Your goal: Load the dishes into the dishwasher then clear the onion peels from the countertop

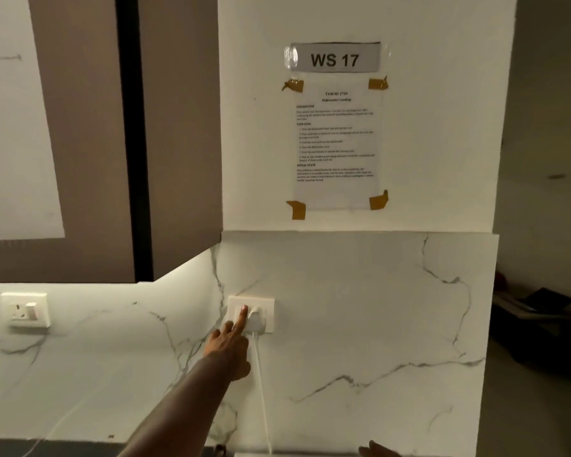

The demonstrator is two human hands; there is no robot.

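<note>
Left hand: forefinger straight, pressing the wall socket switch, just left of the white plug. Right hand: only an edge shows; grip cannot be told. Dishes, dishwasher, onion peels: out of view; progress cannot be judged.

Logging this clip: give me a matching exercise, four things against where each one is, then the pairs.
Things:
1. WS 17 sign
2. task sheet
3. plug
4. left hand

Places:
A. in the socket on the marble wall
B. finger on the switch beside the plug
C. topmost on the white wall
D. taped below the sign

Pairs: 1-C, 2-D, 3-A, 4-B
</note>
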